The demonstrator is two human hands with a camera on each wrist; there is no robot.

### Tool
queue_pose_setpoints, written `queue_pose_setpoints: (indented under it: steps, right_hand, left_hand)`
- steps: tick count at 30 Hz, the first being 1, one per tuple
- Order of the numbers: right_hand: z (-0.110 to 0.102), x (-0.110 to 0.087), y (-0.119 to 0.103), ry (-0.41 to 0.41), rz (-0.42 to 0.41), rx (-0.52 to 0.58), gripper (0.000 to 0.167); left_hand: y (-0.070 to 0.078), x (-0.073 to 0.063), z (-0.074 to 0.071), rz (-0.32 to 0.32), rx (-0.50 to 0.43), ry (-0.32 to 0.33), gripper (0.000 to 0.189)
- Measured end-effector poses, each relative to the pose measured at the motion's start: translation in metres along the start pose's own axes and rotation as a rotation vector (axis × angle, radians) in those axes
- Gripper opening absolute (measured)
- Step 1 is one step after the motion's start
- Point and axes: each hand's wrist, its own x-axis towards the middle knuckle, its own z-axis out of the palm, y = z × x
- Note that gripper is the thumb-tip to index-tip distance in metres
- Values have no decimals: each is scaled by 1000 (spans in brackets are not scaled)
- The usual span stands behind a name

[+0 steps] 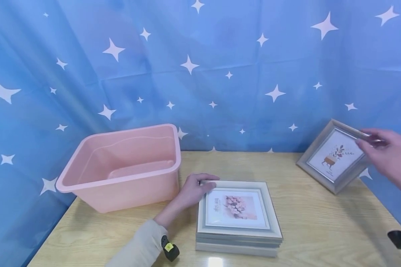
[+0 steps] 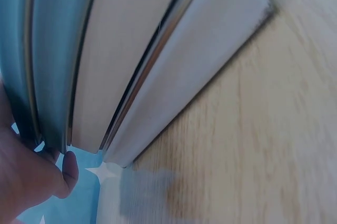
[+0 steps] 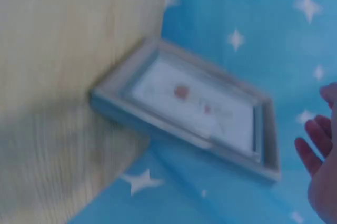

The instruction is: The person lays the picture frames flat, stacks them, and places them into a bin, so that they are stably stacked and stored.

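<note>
A stack of several silver-edged picture frames [image 1: 235,237] lies on the table, the top one showing pink flowers. At its far left corner my left hand [image 1: 194,191] grips the upper frames, thumb on the top face; in the left wrist view its fingers curl at the frames' ends. Another silver picture frame [image 1: 332,163], with a potted-plant print, stands leaning back at the table's far right. My right hand [image 1: 387,150] is at this frame's upper right corner, overlapping it in the head view. From the right wrist, the fingers [image 3: 310,155] show spread and apart from the blurred frame.
An open pink bin [image 1: 127,191] stands at the back left, close to my left forearm. A blue curtain [image 1: 220,89] with white stars hangs right behind the wooden table [image 1: 304,222]. The standing frame is near the table's right edge.
</note>
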Motion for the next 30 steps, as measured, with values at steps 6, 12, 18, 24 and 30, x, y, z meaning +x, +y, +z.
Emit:
queue_pose_setpoints:
  steps: [6,12,18,24,30]
  right_hand:
    - [7,25,39,-35,32,-62,48]
    - [21,34,57,-153,114,-47,50]
    - [27,32,57,-153,157,-48,47]
    - [24,19,44,-161,208,-26,49]
    - [21,13,35,-133,193,-15,50]
  left_hand:
    - [1,-1,0,14,-2,10,21]
    - [2,-2,0,14,-6,5,22]
    - [3,-3,0,11,-10,2,22]
    - [4,-2,-1,6,1,0,22]
    - [5,0,-2,37,44,-21,23]
